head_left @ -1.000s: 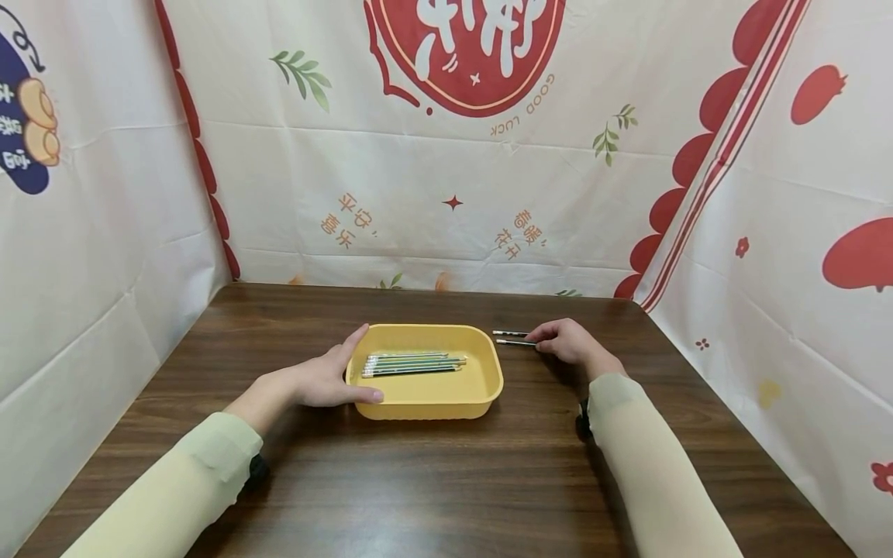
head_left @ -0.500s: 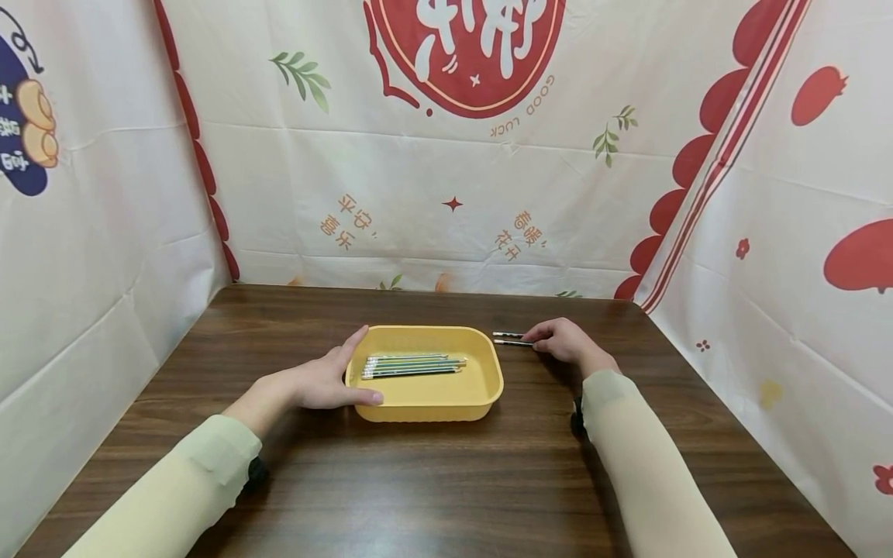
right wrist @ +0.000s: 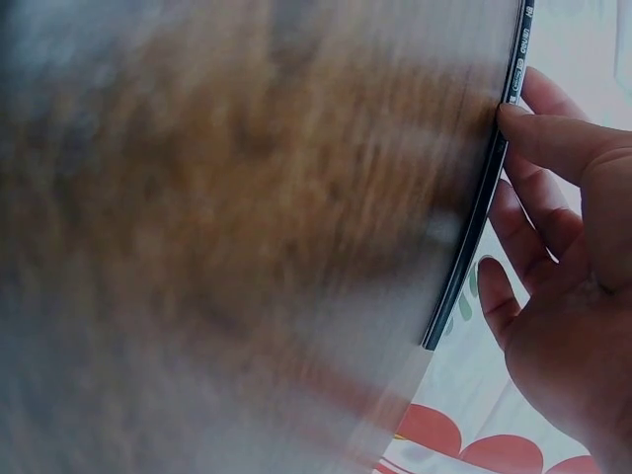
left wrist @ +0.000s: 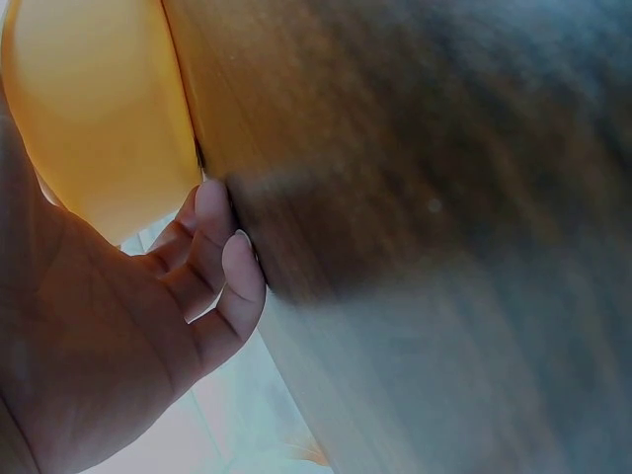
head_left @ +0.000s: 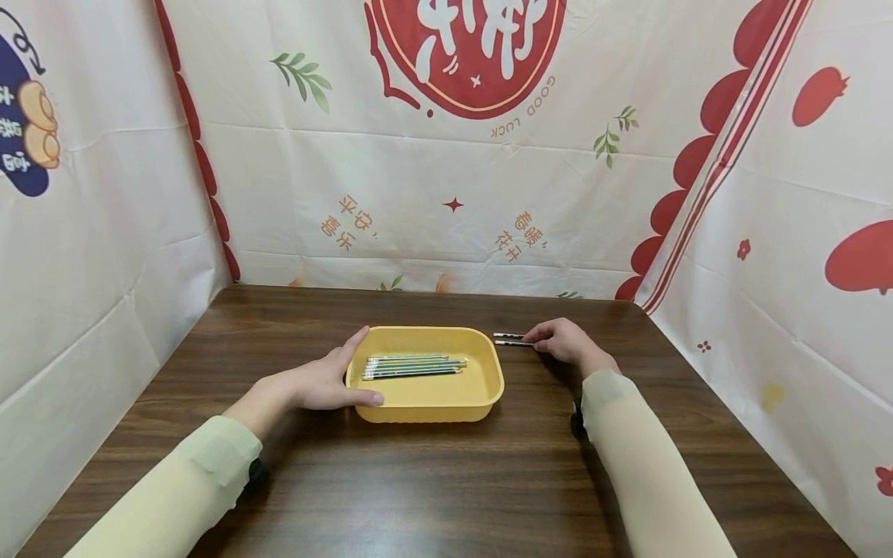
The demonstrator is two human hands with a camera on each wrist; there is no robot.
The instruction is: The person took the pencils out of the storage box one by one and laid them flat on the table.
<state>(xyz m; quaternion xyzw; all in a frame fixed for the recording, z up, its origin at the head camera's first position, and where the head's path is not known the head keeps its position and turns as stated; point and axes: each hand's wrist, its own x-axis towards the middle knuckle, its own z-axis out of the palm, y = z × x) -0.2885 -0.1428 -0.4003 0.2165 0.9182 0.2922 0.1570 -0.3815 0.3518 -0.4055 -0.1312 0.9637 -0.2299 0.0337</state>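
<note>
A yellow plastic tray (head_left: 418,413) stands on the table with several pencils (head_left: 412,367) lying side by side in it. My left hand (head_left: 324,380) rests against its left end, thumb along the front rim and index finger at the back left corner. In the left wrist view, the other fingers are slightly bent beside the tray wall (left wrist: 109,109). Right of the tray, my right hand (head_left: 567,341) pinches a dark pencil (right wrist: 472,232) lying on the tabletop between thumb and fingers. A second pencil (head_left: 506,335) lies just behind it, partly hidden by the fingers.
The brown wooden table (head_left: 418,496) reaches back to a patterned white cloth (head_left: 418,170). Similar cloth hangs along the left and right sides. The tray's right rim is close to the pencils' white eraser ends.
My right hand has shifted slightly left with the near pencil, whose eraser end now lines up with the far one's. My left hand and the tray have stayed in place.
</note>
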